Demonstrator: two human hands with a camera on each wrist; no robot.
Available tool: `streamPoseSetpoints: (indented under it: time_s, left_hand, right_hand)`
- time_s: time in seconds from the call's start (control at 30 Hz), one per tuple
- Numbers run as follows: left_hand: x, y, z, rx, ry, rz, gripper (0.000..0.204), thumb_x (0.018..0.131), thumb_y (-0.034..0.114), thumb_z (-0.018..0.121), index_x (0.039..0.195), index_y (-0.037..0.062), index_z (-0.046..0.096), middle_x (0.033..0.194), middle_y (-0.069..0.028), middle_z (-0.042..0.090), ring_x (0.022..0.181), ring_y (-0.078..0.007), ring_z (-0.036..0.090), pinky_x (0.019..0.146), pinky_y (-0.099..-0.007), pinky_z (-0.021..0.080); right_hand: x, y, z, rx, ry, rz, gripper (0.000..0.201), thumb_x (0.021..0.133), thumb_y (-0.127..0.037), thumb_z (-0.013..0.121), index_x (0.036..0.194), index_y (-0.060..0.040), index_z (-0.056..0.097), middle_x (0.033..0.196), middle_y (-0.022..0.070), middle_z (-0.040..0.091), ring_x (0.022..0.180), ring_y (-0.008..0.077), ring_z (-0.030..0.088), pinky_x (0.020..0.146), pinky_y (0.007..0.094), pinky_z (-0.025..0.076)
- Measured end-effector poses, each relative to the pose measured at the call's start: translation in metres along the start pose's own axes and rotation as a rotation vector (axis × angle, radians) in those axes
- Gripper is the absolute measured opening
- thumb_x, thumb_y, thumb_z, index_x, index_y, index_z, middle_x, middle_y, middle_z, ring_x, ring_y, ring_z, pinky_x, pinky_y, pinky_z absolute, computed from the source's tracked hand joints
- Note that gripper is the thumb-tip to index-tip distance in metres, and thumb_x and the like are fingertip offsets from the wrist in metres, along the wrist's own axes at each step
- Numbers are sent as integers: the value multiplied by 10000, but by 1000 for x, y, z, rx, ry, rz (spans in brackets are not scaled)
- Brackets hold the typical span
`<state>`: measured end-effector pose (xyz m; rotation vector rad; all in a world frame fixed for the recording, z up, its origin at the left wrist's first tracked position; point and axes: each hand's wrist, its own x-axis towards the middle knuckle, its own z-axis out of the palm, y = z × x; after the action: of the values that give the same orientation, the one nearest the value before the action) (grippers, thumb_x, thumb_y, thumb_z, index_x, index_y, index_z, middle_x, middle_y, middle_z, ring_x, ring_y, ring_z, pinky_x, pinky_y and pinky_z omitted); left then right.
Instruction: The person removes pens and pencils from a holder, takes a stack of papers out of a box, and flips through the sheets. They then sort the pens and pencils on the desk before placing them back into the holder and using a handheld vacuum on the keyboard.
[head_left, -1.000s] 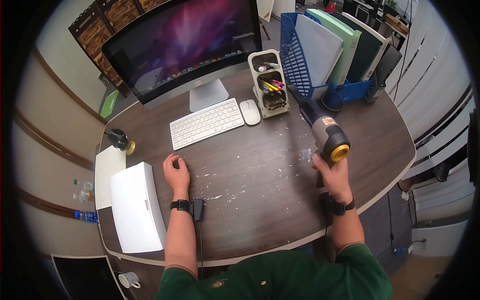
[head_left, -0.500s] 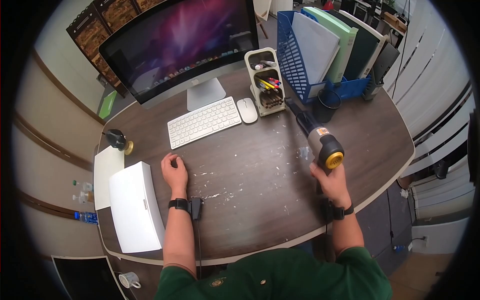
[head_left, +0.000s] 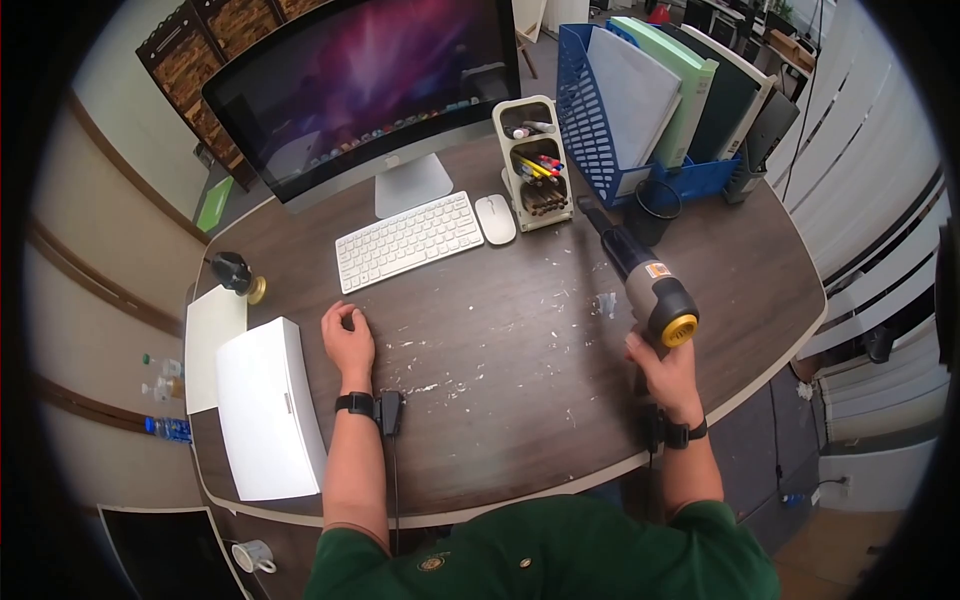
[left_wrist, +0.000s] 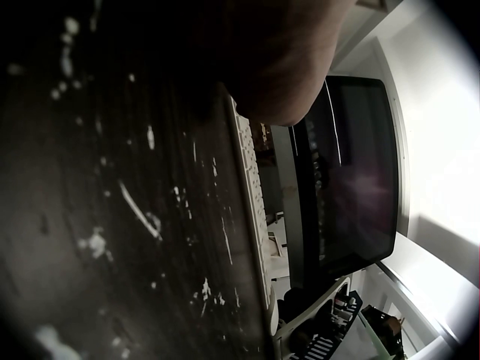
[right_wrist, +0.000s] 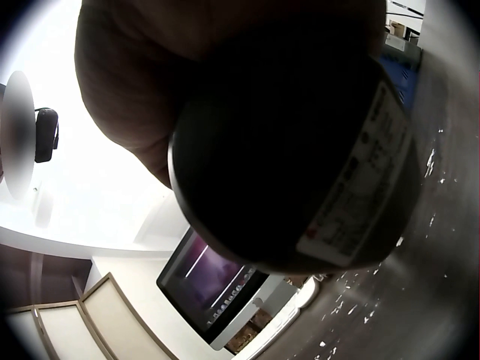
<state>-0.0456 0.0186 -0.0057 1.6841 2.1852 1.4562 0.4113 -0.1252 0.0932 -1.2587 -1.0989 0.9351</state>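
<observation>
My right hand (head_left: 670, 380) grips the handle of a handheld vacuum cleaner (head_left: 640, 275), grey and black with a yellow end cap. Its dark nozzle points away from me, toward the pen organizer. In the right wrist view the vacuum's dark rounded end, with a white label (right_wrist: 356, 180), fills the middle below my fingers. White scraps (head_left: 425, 388) lie scattered over the dark desk between my hands. My left hand (head_left: 350, 345) rests on the desk in front of the keyboard, fingers loosely curled and holding nothing.
A keyboard (head_left: 410, 242), mouse (head_left: 495, 220) and monitor (head_left: 365, 95) stand ahead. The pen organizer (head_left: 535, 165), a black mesh cup (head_left: 655, 212) and a blue file rack (head_left: 590, 110) are at the back right. A white box (head_left: 262, 415) sits at left, near a small black object (head_left: 232, 272).
The vacuum's nozzle has come slightly left and nearer to me, uncovering more of the mesh cup; its body then swings a little right. My left hand stays put.
</observation>
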Motion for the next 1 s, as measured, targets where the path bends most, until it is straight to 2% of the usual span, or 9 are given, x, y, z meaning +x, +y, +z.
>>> streamPoseSetpoints:
  time_s: [0.07,0.3,0.4,0.43,0.67,1.0]
  left_hand:
    - [0,1,0,7,5,2,132,909,138,682,996,43,712,1243,-139,671,1168,-305,633,1020,-398,491]
    - [0,0,-1,-17,-13,-9,129,907,145,671,1000,59,699,1274,-130,654,1187,-316,621,1020,-411,491]
    - [-1,2,-1,-14,-12,-28,131,907,145,670,1003,60,699,1276,-126,654,1189,-316,620,1021,-410,490]
    - [0,1,0,-15,-12,-30,132,907,145,670,1004,60,699,1277,-125,654,1189,-316,620,1022,-410,490]
    - [0,4,-2,-27,-13,-40,132,904,144,669,1002,60,698,1279,-126,652,1191,-316,619,1024,-408,489]
    - [0,0,1,-29,-6,-25,132,908,147,670,1000,56,697,1264,-132,653,1180,-318,621,1019,-409,490]
  right_hand:
    - [-5,-12,5,75,37,12,191,868,-36,757,1011,-13,632,880,11,653,800,106,630,728,277,514]
    - [-16,-10,7,17,-158,-21,320,859,11,733,1146,-20,594,922,33,648,821,122,636,717,275,523]
    - [-8,-13,16,-49,-219,-14,305,853,4,745,1121,-25,604,928,27,653,837,121,638,734,283,525]
    - [-4,-24,28,-53,-160,-20,244,809,-43,815,959,-29,622,849,-7,633,776,97,585,723,293,504]
    - [19,-21,54,-18,-160,-57,250,824,-69,806,1002,-10,641,878,10,652,821,110,601,770,302,515]
    - [8,-15,46,-103,-201,-39,241,821,-75,805,995,-2,655,899,30,675,837,115,617,781,304,518]
